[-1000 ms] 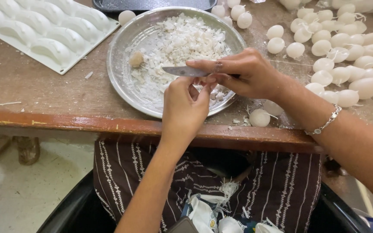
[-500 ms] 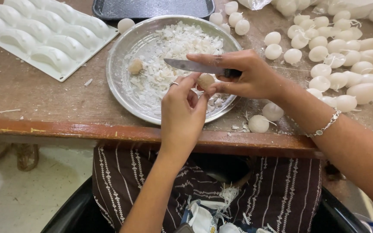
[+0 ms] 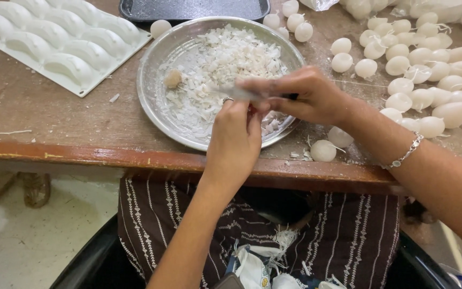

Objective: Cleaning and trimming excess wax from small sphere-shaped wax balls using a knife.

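right hand (image 3: 308,96) clenched on knife (image 3: 236,93), left hand (image 3: 236,139) pinching a small white piece (mostly hidden) over the metal pan (image 3: 151,69) of shavings (image 3: 225,59) — keep strokes shallow, blade angled away from left fingertips, trimmings dropping in pan

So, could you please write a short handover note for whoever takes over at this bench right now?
Left hand: over the near rim of the metal dish, fingers pinched on something small; what it is cannot be seen.
Right hand: holds a knife, blade blurred, pointing left over the dish.
Dish: holds a heap of white shavings and one small tan ball.
White balls: many lie on the table to the right, two near the front edge.
White mould tray: at far left.
Done: many shavings cut. Left: cannot tell which balls are trimmed.
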